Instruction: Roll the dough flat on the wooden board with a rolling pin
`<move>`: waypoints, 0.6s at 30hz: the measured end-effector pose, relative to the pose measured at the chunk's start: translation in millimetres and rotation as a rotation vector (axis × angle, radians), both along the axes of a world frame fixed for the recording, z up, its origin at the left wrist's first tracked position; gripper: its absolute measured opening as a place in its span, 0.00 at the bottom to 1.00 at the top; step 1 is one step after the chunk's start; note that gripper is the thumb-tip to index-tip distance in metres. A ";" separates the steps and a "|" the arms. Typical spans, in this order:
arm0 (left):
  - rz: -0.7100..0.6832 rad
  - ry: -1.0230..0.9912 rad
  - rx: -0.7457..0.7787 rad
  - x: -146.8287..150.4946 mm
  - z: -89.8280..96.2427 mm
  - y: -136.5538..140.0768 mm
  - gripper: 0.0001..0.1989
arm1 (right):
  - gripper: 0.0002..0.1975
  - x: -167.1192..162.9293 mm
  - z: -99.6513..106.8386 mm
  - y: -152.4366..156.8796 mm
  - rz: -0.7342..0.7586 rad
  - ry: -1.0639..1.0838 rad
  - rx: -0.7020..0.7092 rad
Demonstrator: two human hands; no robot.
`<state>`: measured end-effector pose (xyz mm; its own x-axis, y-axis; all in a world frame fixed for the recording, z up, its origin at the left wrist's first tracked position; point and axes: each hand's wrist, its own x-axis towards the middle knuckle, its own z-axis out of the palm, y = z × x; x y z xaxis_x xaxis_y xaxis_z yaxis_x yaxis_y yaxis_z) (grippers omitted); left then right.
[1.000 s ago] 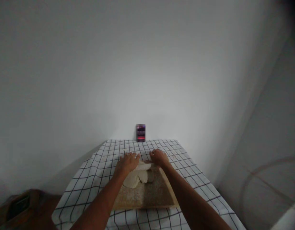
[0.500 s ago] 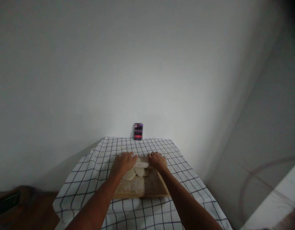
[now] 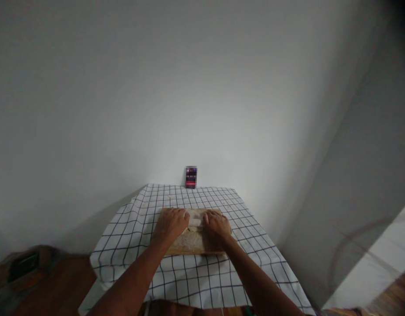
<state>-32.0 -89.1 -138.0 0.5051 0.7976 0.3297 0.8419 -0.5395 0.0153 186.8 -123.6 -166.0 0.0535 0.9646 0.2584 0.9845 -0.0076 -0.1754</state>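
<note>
A flour-dusted wooden board (image 3: 193, 245) lies on the checked cloth in front of me. Across its far half, pale dough (image 3: 193, 228) shows only as a small patch between my hands. A whitish rolling pin (image 3: 196, 219) lies crosswise over the dough, its two ends covered by my hands. My left hand (image 3: 174, 221) is closed over the left end, knuckles up. On the right end, my right hand (image 3: 217, 223) is curled in the same way.
The white cloth with dark grid lines (image 3: 130, 245) covers the table. At its far edge a small dark pack with a red band (image 3: 191, 177) stands against the wall (image 3: 202, 109). A brown object with a dark panel (image 3: 24, 267) sits low on the left.
Less dough shows between my hands now, with the pin nearer to me on the board. The view has tilted, and the board's far edge has come into sight.
</note>
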 end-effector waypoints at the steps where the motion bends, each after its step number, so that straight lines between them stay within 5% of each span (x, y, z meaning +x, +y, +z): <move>1: 0.001 0.004 -0.018 1.0 1.4 0.7 0.18 | 0.25 1.3 0.8 3.3 0.003 -0.001 0.002; 9: 0.258 0.010 -0.172 31.9 18.7 43.4 0.24 | 0.24 15.1 12.8 53.8 -0.057 -0.039 -0.163; 18: 0.360 -0.034 -0.325 42.7 24.0 106.6 0.28 | 0.23 25.8 9.5 132.0 -0.053 0.033 -0.189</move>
<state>10.7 17.6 -114.0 0.1714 0.9841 0.0463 0.9702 -0.1767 0.1655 212.6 8.4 -156.5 0.1109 0.9914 0.0698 0.9756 -0.0952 -0.1979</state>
